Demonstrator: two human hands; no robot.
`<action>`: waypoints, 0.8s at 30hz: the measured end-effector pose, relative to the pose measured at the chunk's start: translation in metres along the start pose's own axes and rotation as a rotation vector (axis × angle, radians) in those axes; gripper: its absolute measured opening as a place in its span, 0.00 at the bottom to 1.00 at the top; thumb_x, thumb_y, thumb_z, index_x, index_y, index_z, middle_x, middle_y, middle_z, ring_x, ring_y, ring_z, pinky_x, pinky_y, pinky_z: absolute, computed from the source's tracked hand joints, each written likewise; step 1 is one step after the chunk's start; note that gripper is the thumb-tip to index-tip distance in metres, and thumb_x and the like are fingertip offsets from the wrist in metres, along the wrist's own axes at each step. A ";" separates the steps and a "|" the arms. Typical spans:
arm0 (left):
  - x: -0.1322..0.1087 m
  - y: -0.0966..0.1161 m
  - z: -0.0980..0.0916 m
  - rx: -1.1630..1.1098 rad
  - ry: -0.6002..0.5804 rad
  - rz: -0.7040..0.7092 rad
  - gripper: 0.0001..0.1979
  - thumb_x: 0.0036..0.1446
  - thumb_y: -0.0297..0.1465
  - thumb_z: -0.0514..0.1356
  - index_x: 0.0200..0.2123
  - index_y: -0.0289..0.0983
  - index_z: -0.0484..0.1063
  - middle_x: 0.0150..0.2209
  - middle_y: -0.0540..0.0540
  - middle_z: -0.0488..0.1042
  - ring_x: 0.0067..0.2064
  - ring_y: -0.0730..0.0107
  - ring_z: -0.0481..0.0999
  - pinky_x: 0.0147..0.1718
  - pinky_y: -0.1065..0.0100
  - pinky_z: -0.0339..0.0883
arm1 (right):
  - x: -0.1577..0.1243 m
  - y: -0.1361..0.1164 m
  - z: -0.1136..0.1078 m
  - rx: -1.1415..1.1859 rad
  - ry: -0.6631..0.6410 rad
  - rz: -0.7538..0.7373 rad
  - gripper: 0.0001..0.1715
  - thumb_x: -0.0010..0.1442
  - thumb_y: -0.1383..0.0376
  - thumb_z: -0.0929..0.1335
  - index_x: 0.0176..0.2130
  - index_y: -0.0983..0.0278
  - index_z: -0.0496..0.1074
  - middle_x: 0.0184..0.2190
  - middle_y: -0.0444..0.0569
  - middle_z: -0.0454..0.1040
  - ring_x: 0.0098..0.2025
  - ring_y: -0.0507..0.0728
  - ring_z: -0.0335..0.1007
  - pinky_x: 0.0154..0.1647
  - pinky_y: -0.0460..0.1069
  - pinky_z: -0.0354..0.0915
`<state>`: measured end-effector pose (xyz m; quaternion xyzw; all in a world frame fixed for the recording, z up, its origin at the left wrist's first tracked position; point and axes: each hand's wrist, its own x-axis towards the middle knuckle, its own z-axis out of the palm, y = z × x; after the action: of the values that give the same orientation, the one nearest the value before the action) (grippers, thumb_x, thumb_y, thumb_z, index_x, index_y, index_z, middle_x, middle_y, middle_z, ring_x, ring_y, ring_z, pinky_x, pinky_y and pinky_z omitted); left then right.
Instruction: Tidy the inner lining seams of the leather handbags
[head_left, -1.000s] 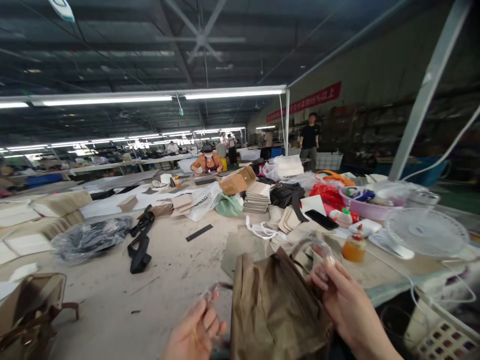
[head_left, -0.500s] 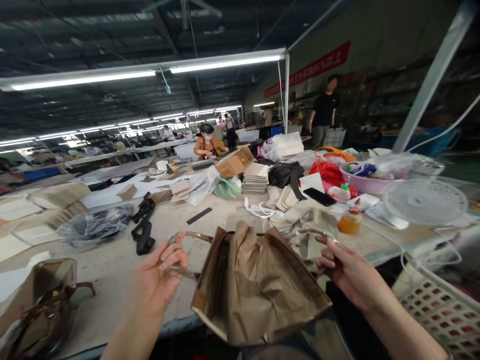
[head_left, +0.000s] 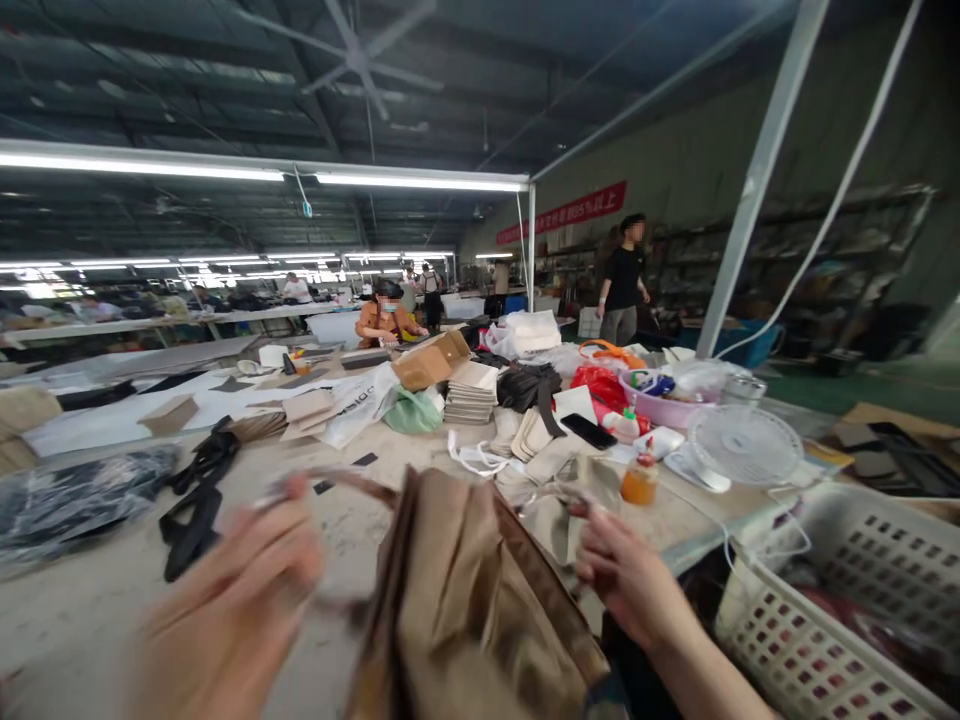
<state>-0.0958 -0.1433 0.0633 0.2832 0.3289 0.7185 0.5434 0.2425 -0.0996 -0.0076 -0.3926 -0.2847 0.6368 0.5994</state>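
A brown handbag (head_left: 472, 590) hangs between my hands at the front edge of the table, its mouth facing me and its brown lining bunched up in the middle. My left hand (head_left: 247, 580), blurred by motion, has its fingers closed round one handle. On the other side my right hand (head_left: 619, 560) pinches the second handle, thumb and fingertips together. The bag's lower part runs out of the picture.
Left on the table (head_left: 330, 560) lie black straps (head_left: 199, 490) and a plastic-wrapped dark bundle (head_left: 82, 500). Beyond the bag are stacked beige pieces (head_left: 471, 393), a phone (head_left: 589, 431) and an orange glue bottle (head_left: 639, 482). A white basket (head_left: 810, 620) stands right. A co-worker (head_left: 386, 318) sits opposite.
The view has swung right and tilted up, bringing more of the white basket in. The handbag has turned and sits lower in view, with both hands still on its handles.
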 end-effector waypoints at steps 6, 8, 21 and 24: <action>0.004 -0.029 0.003 -0.235 0.147 -0.145 0.13 0.64 0.19 0.42 0.38 0.26 0.65 0.19 0.58 0.57 0.15 0.88 0.56 0.30 0.74 0.71 | 0.038 0.019 -0.022 0.036 0.110 -0.017 0.18 0.43 0.58 0.76 0.29 0.67 0.70 0.16 0.34 0.54 0.15 0.42 0.46 0.16 0.39 0.57; -0.001 -0.018 0.001 -0.273 0.088 -0.137 0.13 0.65 0.21 0.43 0.39 0.25 0.66 0.20 0.57 0.58 0.16 0.87 0.57 0.31 0.73 0.72 | 0.041 0.010 -0.025 0.079 0.071 -0.030 0.17 0.45 0.59 0.75 0.31 0.67 0.71 0.17 0.34 0.54 0.16 0.42 0.46 0.19 0.39 0.61; 0.000 -0.012 -0.022 0.255 -0.072 0.054 0.10 0.59 0.33 0.56 0.32 0.33 0.74 0.14 0.56 0.58 0.17 0.80 0.57 0.32 0.69 0.69 | -0.015 0.016 0.000 -0.429 -0.285 -0.456 0.09 0.59 0.58 0.68 0.36 0.61 0.71 0.32 0.46 0.73 0.38 0.55 0.69 0.43 0.48 0.66; -0.005 -0.039 -0.055 0.489 -0.023 0.044 0.08 0.54 0.34 0.61 0.30 0.34 0.74 0.17 0.54 0.64 0.22 0.76 0.64 0.39 0.66 0.68 | -0.030 0.044 -0.008 -0.715 -0.438 -0.330 0.09 0.59 0.59 0.67 0.36 0.61 0.72 0.33 0.48 0.75 0.38 0.58 0.71 0.41 0.49 0.67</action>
<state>-0.1137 -0.1499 -0.0020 0.4216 0.4806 0.6260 0.4465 0.2243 -0.1351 -0.0437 -0.3803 -0.6657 0.4625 0.4452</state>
